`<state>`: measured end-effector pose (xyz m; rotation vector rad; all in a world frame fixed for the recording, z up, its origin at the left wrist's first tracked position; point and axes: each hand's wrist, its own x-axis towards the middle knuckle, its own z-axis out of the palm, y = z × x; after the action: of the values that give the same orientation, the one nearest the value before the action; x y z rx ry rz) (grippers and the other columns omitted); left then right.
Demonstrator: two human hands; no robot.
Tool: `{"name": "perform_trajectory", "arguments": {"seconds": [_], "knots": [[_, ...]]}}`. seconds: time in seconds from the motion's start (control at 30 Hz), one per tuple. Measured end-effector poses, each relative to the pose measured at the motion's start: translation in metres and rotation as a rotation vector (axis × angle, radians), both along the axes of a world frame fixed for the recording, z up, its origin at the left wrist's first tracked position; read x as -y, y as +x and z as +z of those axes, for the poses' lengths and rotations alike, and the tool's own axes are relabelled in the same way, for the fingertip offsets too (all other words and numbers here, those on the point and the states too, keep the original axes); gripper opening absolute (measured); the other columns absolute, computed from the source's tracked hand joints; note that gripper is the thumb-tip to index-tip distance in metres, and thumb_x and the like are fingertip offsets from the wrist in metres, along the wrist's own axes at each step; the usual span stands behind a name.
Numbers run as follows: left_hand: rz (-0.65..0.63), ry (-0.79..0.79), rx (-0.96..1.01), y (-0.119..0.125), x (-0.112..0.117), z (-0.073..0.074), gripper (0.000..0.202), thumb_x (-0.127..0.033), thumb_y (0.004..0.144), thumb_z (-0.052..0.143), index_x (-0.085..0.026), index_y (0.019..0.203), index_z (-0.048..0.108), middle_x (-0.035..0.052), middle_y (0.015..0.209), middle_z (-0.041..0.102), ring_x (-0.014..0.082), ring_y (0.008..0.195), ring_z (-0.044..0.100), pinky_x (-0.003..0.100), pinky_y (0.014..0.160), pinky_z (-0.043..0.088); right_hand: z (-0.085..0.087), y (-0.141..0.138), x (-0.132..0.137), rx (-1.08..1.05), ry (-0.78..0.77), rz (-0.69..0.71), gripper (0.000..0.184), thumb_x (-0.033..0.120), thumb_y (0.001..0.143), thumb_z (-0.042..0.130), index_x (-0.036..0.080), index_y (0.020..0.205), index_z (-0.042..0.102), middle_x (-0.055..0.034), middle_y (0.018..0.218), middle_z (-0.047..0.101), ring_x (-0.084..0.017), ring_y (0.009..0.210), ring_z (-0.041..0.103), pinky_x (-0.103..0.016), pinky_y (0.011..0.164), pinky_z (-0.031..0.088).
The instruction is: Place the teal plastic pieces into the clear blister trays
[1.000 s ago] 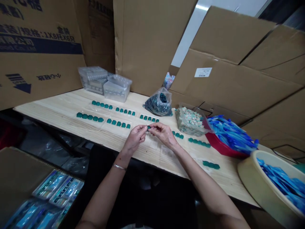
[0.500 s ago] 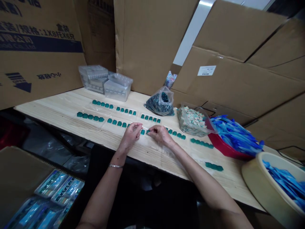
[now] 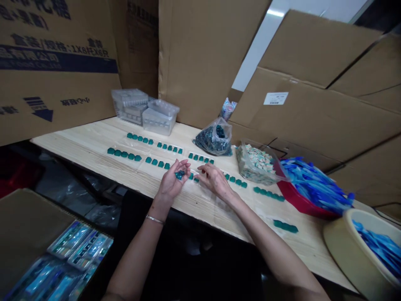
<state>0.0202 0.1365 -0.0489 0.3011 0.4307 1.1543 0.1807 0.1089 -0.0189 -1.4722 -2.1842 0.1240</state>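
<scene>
My left hand is turned palm up over the wooden table, its fingers curled round a few small teal plastic pieces. My right hand rests palm down just to the right, fingertips close to teal pieces lying on the table. Rows of the same teal pieces lie in short lines across the tabletop, on clear plastic strips.
A clear bag of dark teal parts, a bag of white-and-tan parts, a red tray of blue sticks and a cream tub stand to the right. Clear plastic boxes sit at the back. Cardboard cartons wall the table.
Both hands came down from a shared pinch on one teal piece to the tabletop. My left hand turned palm up, showing teal pieces; my right hand flattened out.
</scene>
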Motion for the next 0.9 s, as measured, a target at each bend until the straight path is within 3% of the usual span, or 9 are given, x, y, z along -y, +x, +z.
{"name": "perform_trajectory", "arguments": {"seconds": [0.1,0.27,0.33,0.43,0.57,0.7,0.8,0.9], "knots": [[-0.041,-0.035,0.102,0.001,0.001,0.004,0.028,-0.029,0.088,0.044,-0.008,0.095,0.062,0.0130,0.094,0.063,0.0177,0.088,0.060,0.028,0.074,0.051,0.016,-0.014,0.009,-0.171,0.046,0.128,0.018,0.026,0.086,0.053,0.020,0.098,0.064,-0.0067,0.089,0.063,-0.017,0.081,0.058,-0.029,0.075,0.046],[-0.170,-0.004,0.162,0.005,0.006,0.008,0.040,-0.034,0.091,0.035,-0.008,0.113,0.057,0.0152,0.104,0.063,0.0170,0.088,0.061,0.025,0.069,0.050,0.020,-0.031,0.008,-0.185,0.022,0.271,0.023,0.016,0.083,0.053,0.022,0.102,0.064,-0.0067,0.104,0.063,-0.019,0.102,0.056,-0.036,0.092,0.042],[-0.197,0.001,0.182,0.006,0.007,0.009,0.041,-0.034,0.091,0.036,-0.007,0.114,0.056,0.0149,0.102,0.063,0.0158,0.085,0.061,0.024,0.069,0.050,0.015,-0.030,0.004,-0.239,-0.013,0.239,0.021,0.016,0.081,0.054,0.020,0.098,0.066,-0.0068,0.098,0.065,-0.019,0.095,0.058,-0.035,0.088,0.044],[-0.177,0.015,0.187,0.008,0.007,0.009,0.038,-0.034,0.091,0.039,-0.007,0.110,0.058,0.0136,0.095,0.064,0.0143,0.080,0.062,0.024,0.071,0.051,0.007,-0.022,-0.004,-0.483,-0.089,0.109,0.016,0.021,0.077,0.058,0.017,0.090,0.067,-0.0063,0.090,0.067,-0.016,0.079,0.061,-0.029,0.073,0.049],[-0.144,0.107,0.146,0.013,0.009,0.006,0.029,-0.028,0.088,0.045,-0.009,0.103,0.061,0.0126,0.097,0.064,0.0175,0.092,0.061,0.032,0.085,0.048,0.005,-0.012,-0.010,-0.825,-0.248,-0.017,0.017,0.028,0.070,0.065,0.016,0.082,0.067,-0.0047,0.080,0.068,-0.015,0.068,0.062,-0.027,0.065,0.050],[-0.009,0.233,-0.063,0.020,0.015,0.004,0.021,-0.017,0.079,0.060,-0.011,0.099,0.064,0.0111,0.098,0.065,0.0170,0.090,0.062,0.031,0.088,0.047,0.008,-0.009,-0.009,-1.070,-0.348,-0.040,0.022,0.032,0.067,0.069,0.015,0.081,0.068,-0.0018,0.068,0.067,-0.012,0.058,0.060,-0.027,0.063,0.050],[0.097,0.323,-0.226,0.023,0.017,0.002,0.022,-0.022,0.076,0.064,-0.011,0.095,0.066,0.0111,0.097,0.067,0.0169,0.086,0.063,0.030,0.085,0.048,0.009,-0.010,-0.007,-1.120,-0.393,-0.034,0.026,0.031,0.063,0.074,0.015,0.082,0.069,-0.0016,0.068,0.068,-0.012,0.060,0.061,-0.026,0.065,0.050],[0.120,0.364,-0.307,0.024,0.017,0.001,0.026,-0.029,0.076,0.064,-0.011,0.094,0.066,0.0110,0.094,0.068,0.0181,0.084,0.065,0.033,0.084,0.049,0.010,-0.011,-0.005,-1.181,-0.421,-0.046,0.027,0.030,0.060,0.077,0.015,0.081,0.069,-0.0014,0.067,0.068,-0.011,0.060,0.061,-0.024,0.064,0.050]]}}
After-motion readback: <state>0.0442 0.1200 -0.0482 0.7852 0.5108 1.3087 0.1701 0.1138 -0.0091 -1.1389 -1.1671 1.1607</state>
